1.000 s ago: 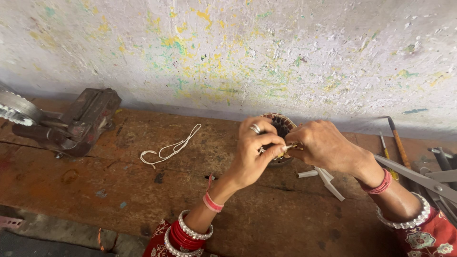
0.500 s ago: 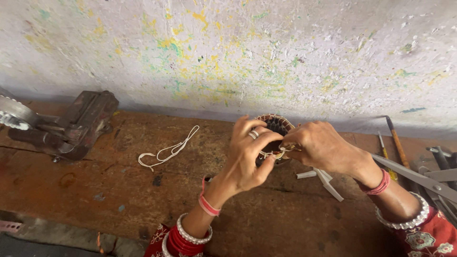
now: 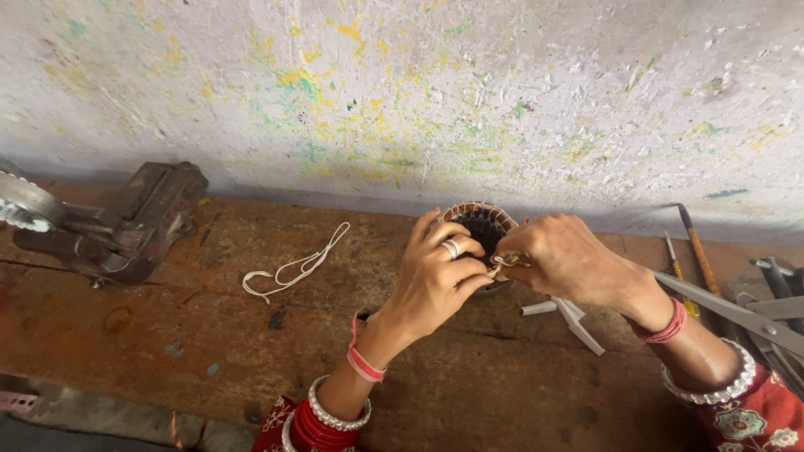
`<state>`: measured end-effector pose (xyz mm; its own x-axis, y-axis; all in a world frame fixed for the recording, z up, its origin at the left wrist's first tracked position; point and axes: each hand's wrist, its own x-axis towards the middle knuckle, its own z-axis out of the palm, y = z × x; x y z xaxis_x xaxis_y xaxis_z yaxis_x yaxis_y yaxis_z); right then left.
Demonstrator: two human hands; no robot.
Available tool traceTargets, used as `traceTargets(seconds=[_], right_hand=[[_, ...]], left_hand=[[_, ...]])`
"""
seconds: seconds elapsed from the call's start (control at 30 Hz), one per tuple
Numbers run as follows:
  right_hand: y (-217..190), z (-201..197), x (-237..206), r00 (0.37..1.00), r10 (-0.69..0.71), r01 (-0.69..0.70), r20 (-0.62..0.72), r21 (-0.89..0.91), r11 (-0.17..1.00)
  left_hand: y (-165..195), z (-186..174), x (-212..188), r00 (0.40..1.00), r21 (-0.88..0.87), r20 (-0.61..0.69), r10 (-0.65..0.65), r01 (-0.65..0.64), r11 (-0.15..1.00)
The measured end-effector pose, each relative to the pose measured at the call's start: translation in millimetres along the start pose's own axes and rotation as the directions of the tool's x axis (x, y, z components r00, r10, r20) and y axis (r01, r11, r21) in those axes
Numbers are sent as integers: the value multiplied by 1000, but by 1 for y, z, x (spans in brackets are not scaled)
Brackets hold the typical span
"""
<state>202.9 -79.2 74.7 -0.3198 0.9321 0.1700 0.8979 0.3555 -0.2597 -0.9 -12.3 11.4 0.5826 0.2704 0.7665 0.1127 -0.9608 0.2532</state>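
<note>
Head view: a pale cord (image 3: 502, 264) is pinched between left hand (image 3: 435, 280) and right hand (image 3: 563, 261) at the motor stator (image 3: 481, 228) on the workbench (image 3: 209, 335); tying is judged underway, steady tension needed next

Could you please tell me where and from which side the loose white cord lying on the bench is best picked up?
Probably at the white cord's looped end, nearest the vise: the strands double back there. Come from straight above, since it lies flat on the wooden bench with bare wood all round.
</note>
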Motion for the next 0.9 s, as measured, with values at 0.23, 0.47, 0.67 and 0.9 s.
traceTargets(seconds=[0.23,0.47,0.67,0.9], right_hand=[[-3,-2,-2,998,-51,50,-47,-15,999],[2,1,-1,1000,-27,28,14,-25,999],[3,1,-2,999,-42,42,-16,-12,999],[0,-1,-1,998,-45,44,-34,-24,999]], left_hand=[[11,9,-5,996,-9,-46,70,-71,997],[2,15,-7,999,-122,-24,-33,29,992],[-14,2,-3,984,-18,108,-139,142,990],[-16,0,-10,980,-69,132,-148,158,985]])
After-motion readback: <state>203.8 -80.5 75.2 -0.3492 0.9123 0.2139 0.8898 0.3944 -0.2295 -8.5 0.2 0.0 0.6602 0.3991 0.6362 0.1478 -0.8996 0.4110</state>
